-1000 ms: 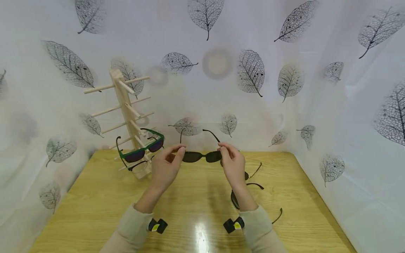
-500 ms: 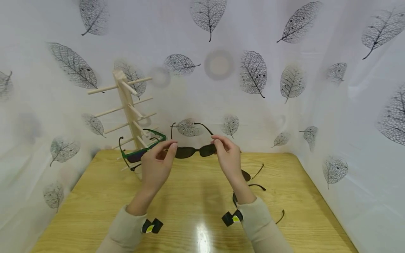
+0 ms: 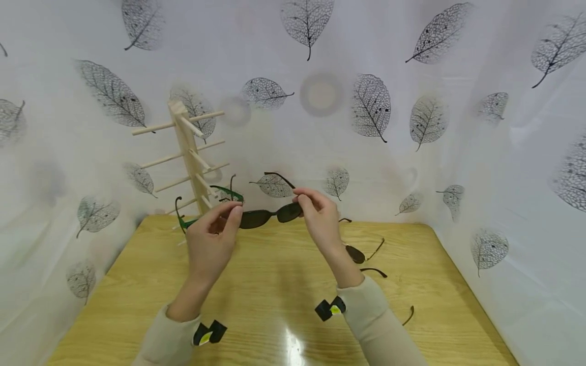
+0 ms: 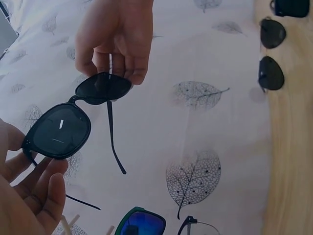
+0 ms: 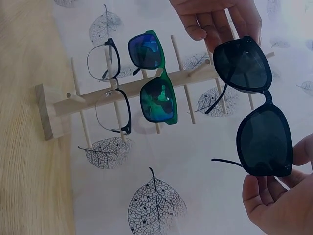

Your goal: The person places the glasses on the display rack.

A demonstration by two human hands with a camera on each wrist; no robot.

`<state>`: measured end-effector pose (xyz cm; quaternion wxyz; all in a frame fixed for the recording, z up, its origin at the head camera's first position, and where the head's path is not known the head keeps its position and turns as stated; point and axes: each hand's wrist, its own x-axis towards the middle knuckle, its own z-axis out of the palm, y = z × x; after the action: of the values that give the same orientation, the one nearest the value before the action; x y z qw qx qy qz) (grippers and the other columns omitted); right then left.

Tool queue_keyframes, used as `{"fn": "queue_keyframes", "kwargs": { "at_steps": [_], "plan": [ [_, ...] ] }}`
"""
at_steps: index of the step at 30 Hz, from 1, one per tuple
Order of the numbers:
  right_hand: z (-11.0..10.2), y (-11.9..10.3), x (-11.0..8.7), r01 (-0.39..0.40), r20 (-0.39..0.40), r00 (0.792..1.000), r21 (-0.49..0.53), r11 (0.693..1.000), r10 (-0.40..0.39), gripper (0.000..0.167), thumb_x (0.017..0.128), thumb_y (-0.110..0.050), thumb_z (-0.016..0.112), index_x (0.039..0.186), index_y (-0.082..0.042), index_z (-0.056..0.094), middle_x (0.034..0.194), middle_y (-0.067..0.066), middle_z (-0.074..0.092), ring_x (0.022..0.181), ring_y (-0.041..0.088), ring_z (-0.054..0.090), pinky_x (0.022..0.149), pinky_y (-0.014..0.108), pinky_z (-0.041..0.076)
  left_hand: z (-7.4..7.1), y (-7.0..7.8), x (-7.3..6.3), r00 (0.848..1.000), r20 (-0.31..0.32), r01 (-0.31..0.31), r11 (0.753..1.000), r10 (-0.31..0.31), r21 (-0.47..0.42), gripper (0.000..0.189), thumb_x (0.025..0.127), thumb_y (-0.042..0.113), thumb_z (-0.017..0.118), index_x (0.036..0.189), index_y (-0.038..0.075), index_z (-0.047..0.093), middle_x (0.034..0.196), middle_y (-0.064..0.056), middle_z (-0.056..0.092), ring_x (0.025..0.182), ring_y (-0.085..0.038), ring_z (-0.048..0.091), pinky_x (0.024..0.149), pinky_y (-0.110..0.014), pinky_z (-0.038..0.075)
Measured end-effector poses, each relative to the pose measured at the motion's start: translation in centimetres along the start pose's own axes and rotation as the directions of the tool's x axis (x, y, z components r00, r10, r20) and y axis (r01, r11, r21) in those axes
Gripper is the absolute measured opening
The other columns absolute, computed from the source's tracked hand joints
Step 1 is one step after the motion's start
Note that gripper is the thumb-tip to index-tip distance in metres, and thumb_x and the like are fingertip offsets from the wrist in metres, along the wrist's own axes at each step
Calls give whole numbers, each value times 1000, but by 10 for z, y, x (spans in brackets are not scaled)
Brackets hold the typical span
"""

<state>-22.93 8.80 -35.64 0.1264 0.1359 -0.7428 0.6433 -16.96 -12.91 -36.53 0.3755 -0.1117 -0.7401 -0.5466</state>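
Between both hands, black sunglasses point(image 3: 255, 219) with dark lenses are held up above the table, temples unfolded and pointing away. My left hand point(image 3: 212, 239) pinches their left end by the hinge, thumb toward me. The right hand point(image 3: 320, 218) pinches the right end, a little higher, so the frame tilts. Just behind the left hand stands a wooden peg rack point(image 3: 186, 147). Green-framed sunglasses point(image 5: 159, 98) with mirrored lenses rest on its pegs, largely hidden by the left hand in the head view. Below them on the rack sit clear-lens glasses point(image 5: 122, 110) with dark upper rims.
Several sunglasses lie on the wooden table point(image 3: 270, 305) at the right, partly hidden by the right arm; one dark lens point(image 3: 355, 254) shows beside it. A white curtain point(image 3: 284, 137) printed with leaves hangs around the back and sides. The rack's upper pegs point(image 3: 155, 128) carry nothing.
Both hands have carried the black sunglasses left and slightly upward toward the rack. The right end has risen relative to the left, and the left hand now covers more of the green-framed sunglasses.
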Motion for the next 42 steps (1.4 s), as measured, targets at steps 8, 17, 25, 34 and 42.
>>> {"fn": "queue_keyframes", "kwargs": {
  "at_steps": [8,17,25,34,42],
  "plan": [
    [11,-7,4,33,41,999,-3,999,-33,29,108,-17,55,125,-4,75,112,19,76,96,17,70,86,45,61,-12,3,-3,999,-38,-1,1000,2,25,16,100,9,72,113,10,82,86,-8,76,60,2,61,49,-12,45],
    [27,-15,10,36,86,996,30,999,-39,28,108,-18,56,125,-8,75,111,15,76,87,10,64,77,26,56,-27,7,-3,995,-94,-31,999,35,44,17,99,6,72,113,7,82,87,14,73,63,4,62,46,-10,43],
    [39,-18,14,40,134,990,43,998,-45,29,109,-19,55,126,-8,75,113,13,76,105,17,69,84,27,55,-36,7,0,986,-160,-46,998,52,41,16,96,3,73,109,4,82,94,25,74,60,6,61,50,-11,42],
    [52,-22,23,73,185,979,51,996,-81,30,110,-18,54,127,-4,73,115,16,75,103,20,69,83,28,59,-47,5,4,984,-179,3,997,10,74,18,97,9,73,112,4,82,84,26,71,60,6,59,49,-10,41],
    [65,-21,33,82,209,973,66,994,-94,30,109,-18,54,128,-5,74,117,16,75,106,23,70,79,24,58,-56,-1,8,983,-182,13,995,5,98,19,96,8,74,112,2,81,86,25,70,59,5,57,49,-12,38]
  ]
}}
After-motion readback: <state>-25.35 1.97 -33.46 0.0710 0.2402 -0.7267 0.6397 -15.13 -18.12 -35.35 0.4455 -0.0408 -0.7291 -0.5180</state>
